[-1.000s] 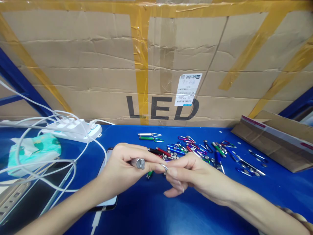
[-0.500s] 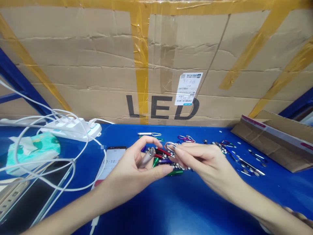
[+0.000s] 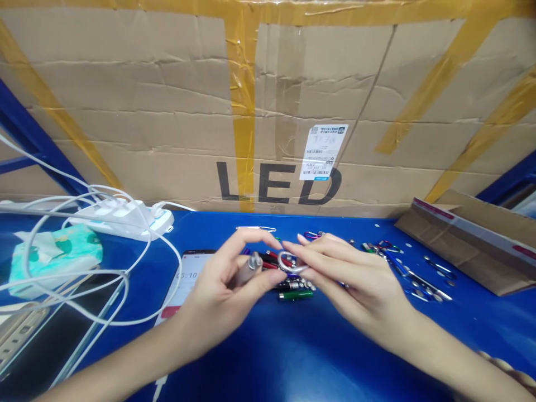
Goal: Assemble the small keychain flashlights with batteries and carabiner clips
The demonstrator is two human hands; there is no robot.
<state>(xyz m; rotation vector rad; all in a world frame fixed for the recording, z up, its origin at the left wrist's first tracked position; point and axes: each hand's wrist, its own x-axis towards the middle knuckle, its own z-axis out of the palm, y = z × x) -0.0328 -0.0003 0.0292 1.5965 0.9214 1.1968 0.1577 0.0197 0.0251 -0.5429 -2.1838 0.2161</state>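
probably light, stiff and slick, the small silver metal torch [image 3: 248, 269] sits pinched mid-barrel between the left hand [image 3: 221, 290] fingertips, the right hand [image 3: 355, 285] pinching a silver metal carabiner clip [image 3: 287, 262].

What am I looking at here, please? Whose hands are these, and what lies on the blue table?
There is no machine: a person wears a camera on the head, so the picture looks down at their own hands. The left hand pinches a small silver flashlight; the right hand holds a silver clip beside its end. On the blue table lie more coloured flashlights and clips, a phone, a white power strip with cables and a tissue pack. Behind stands a cardboard box marked LED.
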